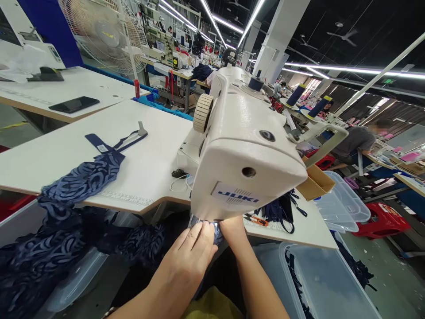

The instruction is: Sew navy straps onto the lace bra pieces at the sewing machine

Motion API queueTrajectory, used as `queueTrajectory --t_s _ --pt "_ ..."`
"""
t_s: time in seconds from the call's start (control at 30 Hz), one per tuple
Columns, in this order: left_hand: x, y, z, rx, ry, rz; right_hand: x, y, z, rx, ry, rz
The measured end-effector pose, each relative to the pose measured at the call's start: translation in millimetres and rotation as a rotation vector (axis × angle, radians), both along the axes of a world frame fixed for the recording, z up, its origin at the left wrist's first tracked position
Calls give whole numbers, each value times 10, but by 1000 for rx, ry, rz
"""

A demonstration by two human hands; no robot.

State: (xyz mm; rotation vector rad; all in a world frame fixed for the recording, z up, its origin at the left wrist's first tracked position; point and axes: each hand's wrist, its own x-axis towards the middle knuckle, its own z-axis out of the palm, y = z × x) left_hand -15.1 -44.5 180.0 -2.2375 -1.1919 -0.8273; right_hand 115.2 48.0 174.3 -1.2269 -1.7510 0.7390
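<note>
A white JUKI sewing machine (252,155) fills the middle of the view. Below its head, my left hand (191,252) presses a small piece of blue patterned fabric (217,234), its fingers held together and curved over the cloth. My right hand (234,228) is at the right side of the same fabric. The machine head hides the right fingers, the needle and the presser foot. On the left of the table lies a navy patterned garment (88,173) with a thin strap, hanging over the front edge in a long chain of similar pieces.
Orange-handled thread snips (255,219) and navy straps (275,210) lie right of the machine. Clear plastic bins (318,274) stand below the table. A black phone (75,104) rests on the neighbouring table, near a large fan (106,33). Another person (353,139) bends over work at far right.
</note>
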Motion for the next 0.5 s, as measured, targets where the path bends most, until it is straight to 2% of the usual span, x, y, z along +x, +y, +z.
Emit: queueTrajectory --t_s 0.23,0.4,0.5 --pt "8 4 -58 -29 -69 16 95 35 -155 -5 -44 -13" --pt "-98 9 20 9 -10 -45 15 -26 -61 -7 -16 -22" --pt "-228 23 -127 -44 31 -148 -26 -74 20 9 -21 -75"
